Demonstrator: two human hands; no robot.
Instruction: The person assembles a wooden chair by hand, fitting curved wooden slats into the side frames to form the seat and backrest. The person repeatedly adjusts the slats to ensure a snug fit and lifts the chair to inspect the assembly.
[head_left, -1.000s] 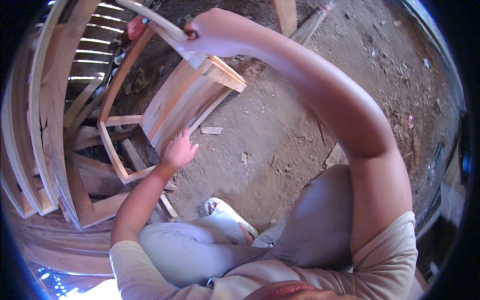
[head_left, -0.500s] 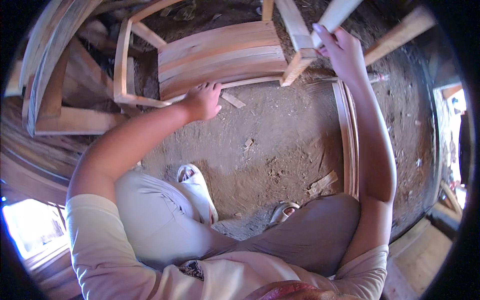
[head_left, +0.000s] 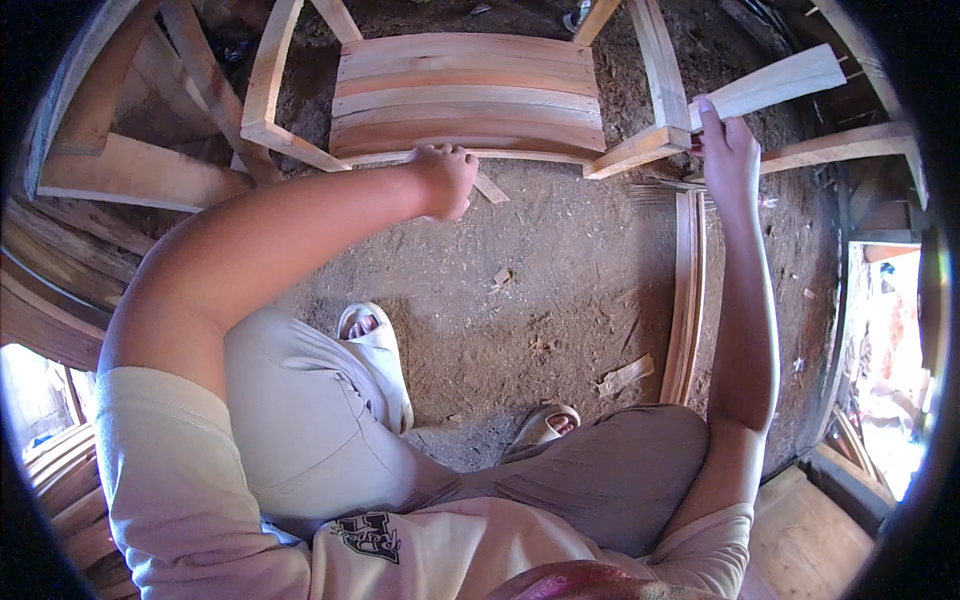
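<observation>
Dirt floor [head_left: 560, 260] underfoot, facing a frame [head_left: 658, 60] just ahead; pinching a pale plank [head_left: 785, 88] in the grip of the right hand [head_left: 733, 162], beside the frame's near right corner, contact uncertain; resting the curled left hand [head_left: 443, 182] at the near rail [head_left: 540, 156], unable to tell whether its grip closes around it; apparently done: slats [head_left: 465, 60] side by side across the middle; apparently left: plank not yet fixed
</observation>
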